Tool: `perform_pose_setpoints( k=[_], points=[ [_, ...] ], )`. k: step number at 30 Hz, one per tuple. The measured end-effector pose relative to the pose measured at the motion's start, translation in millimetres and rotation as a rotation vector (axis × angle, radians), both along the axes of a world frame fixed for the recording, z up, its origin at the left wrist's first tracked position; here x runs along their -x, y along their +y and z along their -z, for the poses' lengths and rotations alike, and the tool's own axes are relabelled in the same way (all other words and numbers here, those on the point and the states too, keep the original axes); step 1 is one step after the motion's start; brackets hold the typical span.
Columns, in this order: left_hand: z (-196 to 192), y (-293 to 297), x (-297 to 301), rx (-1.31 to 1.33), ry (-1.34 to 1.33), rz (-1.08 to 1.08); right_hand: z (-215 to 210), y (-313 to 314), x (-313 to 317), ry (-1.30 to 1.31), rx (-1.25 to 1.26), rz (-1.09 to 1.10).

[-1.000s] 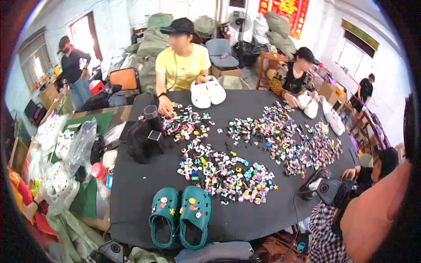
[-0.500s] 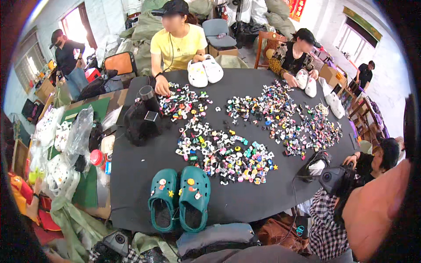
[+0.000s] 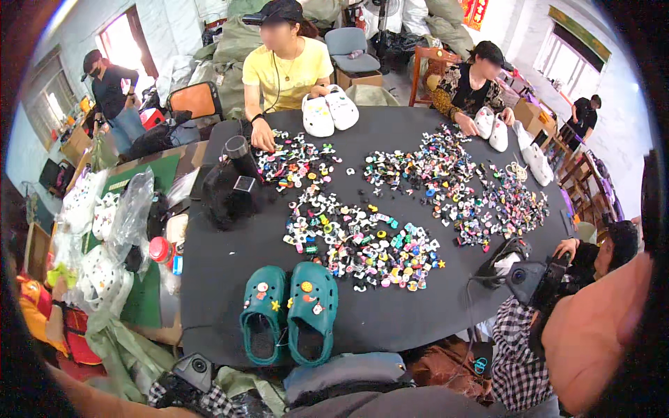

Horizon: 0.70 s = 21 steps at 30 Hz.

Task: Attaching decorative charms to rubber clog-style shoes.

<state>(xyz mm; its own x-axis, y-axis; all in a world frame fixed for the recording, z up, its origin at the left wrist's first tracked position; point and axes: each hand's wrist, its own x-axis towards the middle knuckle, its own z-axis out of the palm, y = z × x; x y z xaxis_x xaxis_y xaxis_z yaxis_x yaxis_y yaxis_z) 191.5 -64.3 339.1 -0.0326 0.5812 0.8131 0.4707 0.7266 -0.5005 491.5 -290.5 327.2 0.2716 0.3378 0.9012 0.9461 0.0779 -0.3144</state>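
Neither of my hands shows. A large, blurred bare arm point(image 3: 599, 327) rises along the right rim, and more bare skin shows at the lower left rim, with the hands beyond the picture. Closest to me on the dark table point(image 3: 230, 292) stands a pair of dark green clogs, untouched: a left clog point(image 3: 255, 335) and a right clog point(image 3: 324, 324), toes pointing away. Small charms, including a yellow star and an orange round one, sit on their uppers. Past them lies a loose heap of mixed colourful shoe charms point(image 3: 376, 244), with a yellow star charm point(image 3: 441, 264) at its right edge.
Across the table a person in yellow point(image 3: 289, 73) holds white clogs point(image 3: 331, 111); another person point(image 3: 481, 80) handles a white pair. At right, someone's hand point(image 3: 567, 248) rests by the edge, near a black camera device point(image 3: 527, 277). A black cylinder point(image 3: 240, 153) stands left.
The view has shifted slightly, so the table and clogs sit a little further right. The person in yellow still reaches into the charms. The green clogs stay in place.
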Motion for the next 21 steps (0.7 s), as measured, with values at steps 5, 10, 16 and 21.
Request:
perform_pose_setpoints(
  k=[5, 10, 16, 21],
  points=[
    [-4, -11, 8, 0.116, 0.01, 0.088, -3, -11, -2, 0.061, 0.054, 0.015],
    [-4, -21, 12, 0.202, -0.028, 0.135, -3, 12, 17, 0.078, 0.076, -0.009],
    [-6, -30, 21, 0.237, -0.092, 0.171, 0, 35, 51, 0.065, 0.052, -0.044],
    [21, 8, 39, 0.841, -1.508, 2.027, 4, 67, 45, 0.099, 0.274, -0.057]
  ],
)
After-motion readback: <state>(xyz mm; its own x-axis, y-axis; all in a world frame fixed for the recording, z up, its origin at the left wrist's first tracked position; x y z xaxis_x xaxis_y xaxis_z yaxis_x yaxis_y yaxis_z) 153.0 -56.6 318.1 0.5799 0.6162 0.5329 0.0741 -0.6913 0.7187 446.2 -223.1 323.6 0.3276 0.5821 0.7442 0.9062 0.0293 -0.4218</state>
